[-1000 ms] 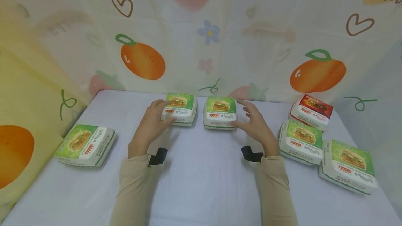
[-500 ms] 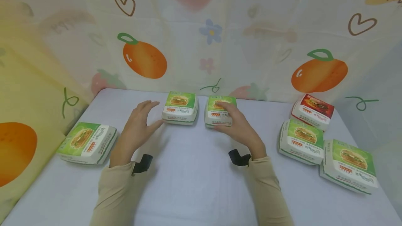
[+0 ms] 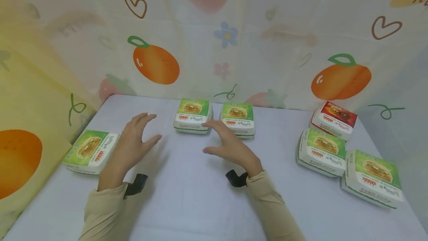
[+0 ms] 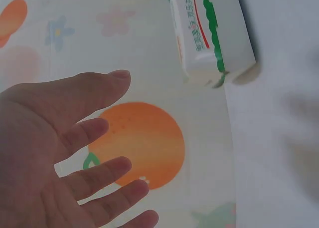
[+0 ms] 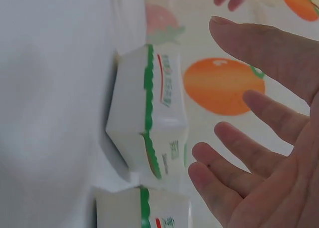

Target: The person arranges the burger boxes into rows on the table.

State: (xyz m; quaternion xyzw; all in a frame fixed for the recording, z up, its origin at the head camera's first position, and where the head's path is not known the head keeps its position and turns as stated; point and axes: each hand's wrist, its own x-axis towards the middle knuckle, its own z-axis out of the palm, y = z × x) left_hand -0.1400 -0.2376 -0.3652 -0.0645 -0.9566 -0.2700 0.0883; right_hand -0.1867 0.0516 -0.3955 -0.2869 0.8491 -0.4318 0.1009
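Observation:
Two green-and-white burger boxes sit side by side at the back middle of the table, a left one [image 3: 193, 112] and a right one [image 3: 239, 112]. My right hand [image 3: 230, 146] hovers in front of them with fingers extended and thumb apart; its fingertips overlap both boxes in the head view. My left hand [image 3: 130, 146] is held up between the left burger box [image 3: 88, 148] and the back pair, fingers spread, palm facing inward. Neither hand holds anything. In the left wrist view a box corner [image 4: 214, 38] shows beyond the thumb; the right wrist view shows box sides [image 5: 149, 98].
At the right, a red-topped burger box [image 3: 336, 116] stands behind a green one [image 3: 322, 146], with another larger green box [image 3: 374, 172] beside it near the table's right edge. A printed fruit curtain [image 3: 200, 55] hangs behind the table [image 3: 187, 196].
Both hands have drawn back from the two middle boxes: the left moved left and nearer, the right moved across leftward and nearer. The boxes stay in place on the table.

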